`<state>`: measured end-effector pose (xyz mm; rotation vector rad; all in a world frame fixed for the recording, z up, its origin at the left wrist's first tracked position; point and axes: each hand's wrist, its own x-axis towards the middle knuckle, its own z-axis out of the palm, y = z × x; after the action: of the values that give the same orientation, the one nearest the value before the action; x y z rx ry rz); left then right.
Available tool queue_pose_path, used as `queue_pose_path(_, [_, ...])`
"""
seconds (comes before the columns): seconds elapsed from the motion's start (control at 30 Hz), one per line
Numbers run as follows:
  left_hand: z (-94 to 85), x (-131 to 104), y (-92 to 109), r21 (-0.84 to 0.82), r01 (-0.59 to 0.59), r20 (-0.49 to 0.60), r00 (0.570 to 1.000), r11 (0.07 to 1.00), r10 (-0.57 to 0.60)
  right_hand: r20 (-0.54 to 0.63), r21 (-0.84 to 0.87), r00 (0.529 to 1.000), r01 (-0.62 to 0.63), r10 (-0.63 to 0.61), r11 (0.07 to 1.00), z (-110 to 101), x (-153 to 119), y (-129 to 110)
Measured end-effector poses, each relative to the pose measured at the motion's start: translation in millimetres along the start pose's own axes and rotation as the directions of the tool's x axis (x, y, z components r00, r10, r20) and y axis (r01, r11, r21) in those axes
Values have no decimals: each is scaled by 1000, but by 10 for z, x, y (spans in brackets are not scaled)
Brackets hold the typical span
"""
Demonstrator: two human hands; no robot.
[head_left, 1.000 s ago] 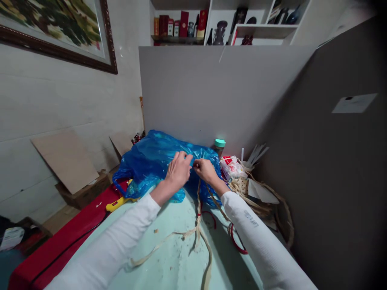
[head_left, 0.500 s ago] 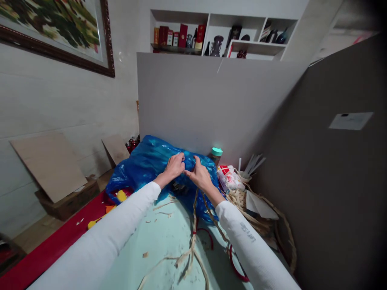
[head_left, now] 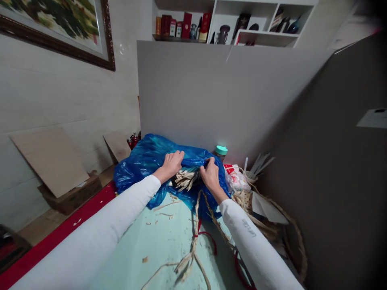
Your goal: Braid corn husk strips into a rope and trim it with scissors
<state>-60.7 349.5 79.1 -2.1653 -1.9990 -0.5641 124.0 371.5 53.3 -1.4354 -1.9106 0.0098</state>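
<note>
A large blue plastic bag (head_left: 142, 159) lies across the far side of the pale green tabletop (head_left: 133, 249). Its mouth faces me, held apart between my hands. My left hand (head_left: 171, 164) grips the upper left of the opening, and my right hand (head_left: 210, 174) pinches the plastic at the right. Inside the mouth shows a bundle of dry, straw-coloured strips (head_left: 186, 179). A braided straw cord (head_left: 195, 237) with a red tie runs from near my right wrist toward me over the table.
Right of the bag stand a jar with a turquoise lid (head_left: 221, 150), a pink-and-red packet (head_left: 236, 177) and a round basket (head_left: 299, 237) of straw material. A grey panel (head_left: 217, 96) rises behind. Boards (head_left: 50, 159) lean on the left wall.
My hands have moved apart, spreading the bag's mouth, and the straw bundle inside now shows clearly. The yellow items at the left are now mostly covered by the bag and my sleeve.
</note>
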Motion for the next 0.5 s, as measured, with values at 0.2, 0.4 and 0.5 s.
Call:
queue_pose_path(0.2, [-15,-25,23,0,62,-89,994,998,-62,79,2,985,151,-151,989,-71,-91,171])
queue_pose_path(0.4, [-5,-59,-11,-61,43,-139,989,997,-51,191,-96,908,395,-373,914,-147,-309,-6])
queue_pose_path(0.5, [-21,-103,-1,-93,3,-142,990,996,-16,315,-156,815,550,-486,821,-54,-433,-207])
